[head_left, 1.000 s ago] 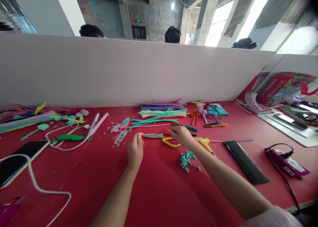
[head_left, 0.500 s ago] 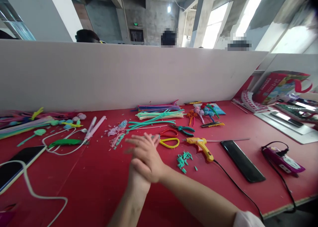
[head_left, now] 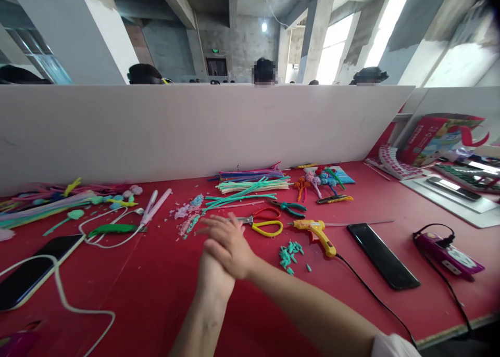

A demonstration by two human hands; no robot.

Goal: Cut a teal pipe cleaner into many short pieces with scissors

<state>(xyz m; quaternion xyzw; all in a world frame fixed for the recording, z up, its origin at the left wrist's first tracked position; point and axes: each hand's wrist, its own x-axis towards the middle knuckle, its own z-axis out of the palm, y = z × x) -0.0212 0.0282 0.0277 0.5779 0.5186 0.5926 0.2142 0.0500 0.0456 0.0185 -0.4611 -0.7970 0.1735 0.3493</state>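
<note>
My right hand (head_left: 231, 245) lies across my left hand (head_left: 213, 273), palm against it, above the red table. The fingers of my right hand are stretched out and slightly apart, a little blurred at the tips. Most of my left hand's fingers are hidden under the right. No object shows in either hand. Just beyond the hands are scissors (head_left: 269, 228) with red and yellow handles. To their right lies a yellow glue gun (head_left: 318, 234), and below it a small heap of green pieces (head_left: 289, 254). Pliers with teal handles (head_left: 292, 208) rest behind the scissors.
Bundled pipe cleaners (head_left: 250, 185) lie by the white partition (head_left: 195, 133), with fluffy scraps (head_left: 189, 211) beside them. At left are more pipe cleaners (head_left: 50, 206), a pink hair-straightener-like tool (head_left: 157, 206) and a phone (head_left: 39, 268). A black slab (head_left: 383, 255) and purple power strip (head_left: 447, 253) lie right.
The view has tilted up slightly, so the table things sit a little lower. My right hand still rests over my left; its fingers have shifted slightly.
</note>
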